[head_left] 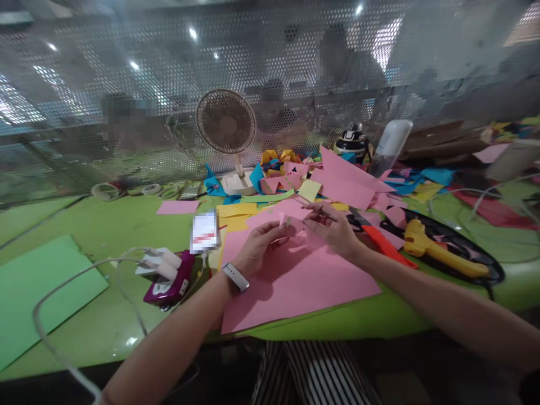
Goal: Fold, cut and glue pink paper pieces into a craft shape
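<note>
Fingers [276, 229] of the left hand [260, 242] pinch a small pink paper piece [288, 220] above the large flat pink paper sheet [291, 287]! The right hand [337, 229] hovers beside it, fingers narrow, hold unclear; a yellow plastic glue gun [442, 251] lies right of that sheet.

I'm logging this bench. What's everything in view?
Table: one, green, beneath papers
Perforated panel: one, grey, back
Fan: one, beige, far middle
Tape rolls: about three, pale, far left
Paper scraps: many, multicoloured, far side
Flask: one, mostly black, behind paper scraps
Bottle: one, whitish, right of flask
Sheet: one, green, left
Large sheet: one, pink, under hands
Power strip: one, purple, left
Plugs: two, white, on power strip
Pixelated item: one, white, mid-left
Cables: several, white, both sides
Strip: one, orange-red, right
Tray: one, black, right
Glue gun: one, yellow, on tray
Trousers: one pair, striped, bottom
Wristband: one, pale, left wrist
Left hand: one, bare, holding pink paper piece
Right hand: one, bare, right of left hand
</note>
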A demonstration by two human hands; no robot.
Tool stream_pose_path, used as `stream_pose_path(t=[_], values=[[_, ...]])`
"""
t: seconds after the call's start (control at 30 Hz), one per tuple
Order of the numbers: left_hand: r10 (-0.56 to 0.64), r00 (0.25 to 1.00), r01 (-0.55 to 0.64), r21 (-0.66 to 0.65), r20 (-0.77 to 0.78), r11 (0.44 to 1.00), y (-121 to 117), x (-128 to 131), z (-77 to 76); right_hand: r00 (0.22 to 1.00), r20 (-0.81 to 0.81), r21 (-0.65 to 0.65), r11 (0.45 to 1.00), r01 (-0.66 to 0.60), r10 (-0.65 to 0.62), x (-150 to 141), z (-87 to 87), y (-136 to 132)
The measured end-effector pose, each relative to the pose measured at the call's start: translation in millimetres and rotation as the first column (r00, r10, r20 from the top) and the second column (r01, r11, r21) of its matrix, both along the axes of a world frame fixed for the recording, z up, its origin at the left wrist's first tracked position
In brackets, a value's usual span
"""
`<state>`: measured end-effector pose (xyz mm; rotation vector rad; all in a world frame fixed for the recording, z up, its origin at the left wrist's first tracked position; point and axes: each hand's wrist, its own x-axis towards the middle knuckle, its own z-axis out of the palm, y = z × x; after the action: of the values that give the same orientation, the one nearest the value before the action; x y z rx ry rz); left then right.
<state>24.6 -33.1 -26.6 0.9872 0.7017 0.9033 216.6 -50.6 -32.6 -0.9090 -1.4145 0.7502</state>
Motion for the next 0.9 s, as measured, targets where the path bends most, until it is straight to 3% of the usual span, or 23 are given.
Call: stream_pose_path(t=[0.63,0.9], values=[[-0.006,0.999,0.011,0.091,-0.051,0.996,-2.0,-0.5,-3.1,0.996,0.087,0.038,0.999,-0.008,0.005,-1.4,-0.3,-1.9],[0.012,0.997,-0.005,0.09,-0.08,0.996,-5.9,-1.2,3.1,0.996,0.084,0.055,0.998,0.004,-0.008,-1.0,2.8,-3.8]])
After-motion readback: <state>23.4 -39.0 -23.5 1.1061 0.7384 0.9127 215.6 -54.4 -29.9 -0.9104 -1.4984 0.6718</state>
